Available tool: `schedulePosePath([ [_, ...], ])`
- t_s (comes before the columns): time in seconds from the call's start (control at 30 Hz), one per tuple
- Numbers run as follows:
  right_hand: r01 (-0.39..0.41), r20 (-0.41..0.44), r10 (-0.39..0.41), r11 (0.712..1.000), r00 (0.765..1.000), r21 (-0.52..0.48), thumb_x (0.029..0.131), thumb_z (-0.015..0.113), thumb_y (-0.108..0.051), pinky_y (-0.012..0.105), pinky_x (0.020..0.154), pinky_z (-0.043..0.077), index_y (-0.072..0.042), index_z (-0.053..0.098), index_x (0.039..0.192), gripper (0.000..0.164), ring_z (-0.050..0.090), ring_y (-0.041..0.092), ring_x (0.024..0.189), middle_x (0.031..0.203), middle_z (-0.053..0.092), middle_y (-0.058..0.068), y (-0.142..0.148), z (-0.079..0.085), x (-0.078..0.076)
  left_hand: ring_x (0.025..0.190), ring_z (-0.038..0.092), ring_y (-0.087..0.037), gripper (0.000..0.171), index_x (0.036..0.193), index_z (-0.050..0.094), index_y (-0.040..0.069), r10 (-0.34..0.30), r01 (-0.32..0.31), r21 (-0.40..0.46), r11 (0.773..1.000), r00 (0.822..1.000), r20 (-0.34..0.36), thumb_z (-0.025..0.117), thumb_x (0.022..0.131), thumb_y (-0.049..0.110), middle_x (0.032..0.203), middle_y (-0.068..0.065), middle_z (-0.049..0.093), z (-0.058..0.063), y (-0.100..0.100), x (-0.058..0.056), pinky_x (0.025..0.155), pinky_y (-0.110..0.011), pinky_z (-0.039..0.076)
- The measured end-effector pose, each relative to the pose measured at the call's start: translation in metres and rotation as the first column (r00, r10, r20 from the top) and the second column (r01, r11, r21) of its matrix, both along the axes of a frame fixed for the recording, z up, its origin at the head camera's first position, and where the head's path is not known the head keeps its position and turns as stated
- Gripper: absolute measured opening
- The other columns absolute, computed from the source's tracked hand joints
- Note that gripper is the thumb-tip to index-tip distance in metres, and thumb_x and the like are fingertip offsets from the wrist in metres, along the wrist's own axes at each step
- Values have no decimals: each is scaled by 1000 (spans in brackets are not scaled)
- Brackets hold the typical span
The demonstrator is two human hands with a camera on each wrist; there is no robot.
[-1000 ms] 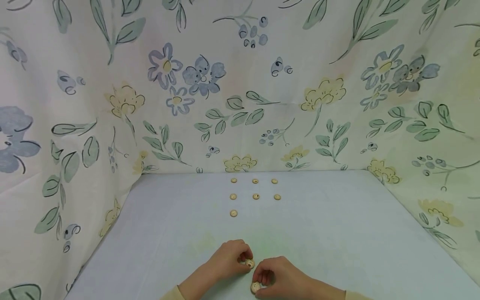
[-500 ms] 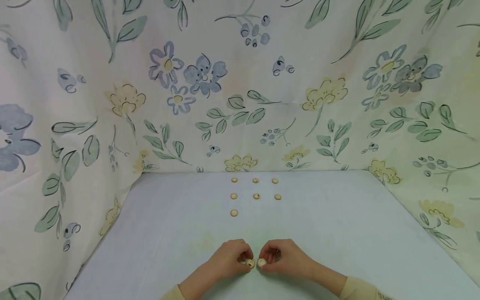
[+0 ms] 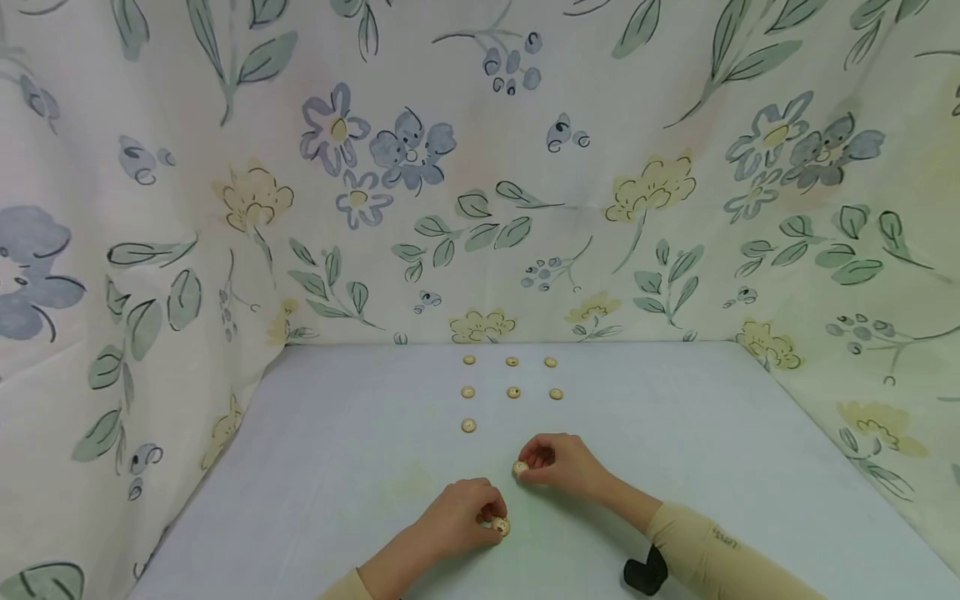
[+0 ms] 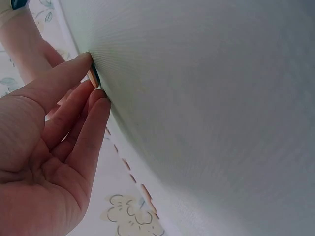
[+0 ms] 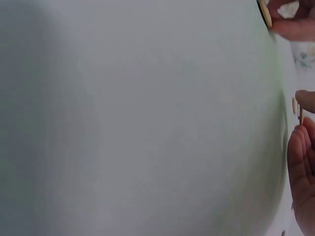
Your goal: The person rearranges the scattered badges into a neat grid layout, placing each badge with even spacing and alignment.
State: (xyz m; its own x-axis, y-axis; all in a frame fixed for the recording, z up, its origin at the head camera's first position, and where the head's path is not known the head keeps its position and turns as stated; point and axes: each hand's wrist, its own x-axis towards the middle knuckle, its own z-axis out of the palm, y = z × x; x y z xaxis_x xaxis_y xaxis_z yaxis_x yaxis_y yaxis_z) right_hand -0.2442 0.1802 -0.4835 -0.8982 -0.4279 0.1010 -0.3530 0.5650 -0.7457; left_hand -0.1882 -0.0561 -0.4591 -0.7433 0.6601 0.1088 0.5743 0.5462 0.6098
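In the head view, my left hand (image 3: 465,515) is low near the middle, pinching a round wooden button (image 3: 501,527) between thumb and fingertips. My right hand (image 3: 562,465), farther from me and slightly to the right, pinches another wooden button (image 3: 520,469) close over the white cloth. Seen from the left wrist, the button edge (image 4: 93,77) shows between thumb and fingertips, right at the cloth. The right wrist view has its button (image 5: 301,114) edge-on at the right side. Beyond the hands lie two rows of three buttons, with a single button (image 3: 468,426) in front at left.
A pale cloth (image 3: 337,467) covers the table. Flowered fabric (image 3: 480,275) hangs behind it and along both sides. A black device (image 3: 645,573) sits under the right sleeve (image 3: 712,546). The back row of buttons (image 3: 512,362) lies near the table's far edge.
My right hand has moved away from me with its button, first up beside the left hand, then past it toward the laid-out buttons. The left hand has stayed in place, pinching its button.
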Motion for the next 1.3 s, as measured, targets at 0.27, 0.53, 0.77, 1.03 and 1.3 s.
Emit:
schedulePosePath([
  [0.27,108,0,-108,994,994,0,78,82,-24,23,58,45,-14,71,89,19,55,9,67,74,61,-7,-6,2,-30,69,51,2,14,83,70,14,1,-1,11,1000,1000,8,79,74,9,75,11,55,-3,0,-1,65,-15,43],
  [0.53,206,34,-207,978,978,24,79,82,-23,24,59,43,-14,70,89,18,54,12,69,74,60,-5,-14,2,-49,69,51,2,15,84,70,14,3,-3,2,1000,1000,12,80,75,10,76,12,55,-3,0,-1,65,-15,43],
  [0.77,233,17,-233,972,972,18,79,81,-20,25,60,44,-12,70,88,17,54,12,69,74,60,-4,-18,0,-54,69,51,2,15,85,70,14,3,-3,1,1000,1000,19,81,75,10,76,12,55,-5,1,-1,64,-15,43],
  [1.03,241,24,-242,970,970,15,79,81,-20,26,62,44,-12,70,88,17,53,11,69,74,60,-5,-18,-2,-55,68,50,3,15,85,70,15,8,-8,-7,1000,1000,20,81,75,11,76,12,55,-4,1,-1,64,-15,43],
  [1.3,245,29,-245,969,969,11,79,81,-19,26,62,43,-13,69,88,16,53,12,69,73,59,-4,-18,-2,-55,68,50,2,14,84,70,14,6,-6,-4,1000,1000,24,80,76,10,75,11,55,-2,1,-1,64,-15,42],
])
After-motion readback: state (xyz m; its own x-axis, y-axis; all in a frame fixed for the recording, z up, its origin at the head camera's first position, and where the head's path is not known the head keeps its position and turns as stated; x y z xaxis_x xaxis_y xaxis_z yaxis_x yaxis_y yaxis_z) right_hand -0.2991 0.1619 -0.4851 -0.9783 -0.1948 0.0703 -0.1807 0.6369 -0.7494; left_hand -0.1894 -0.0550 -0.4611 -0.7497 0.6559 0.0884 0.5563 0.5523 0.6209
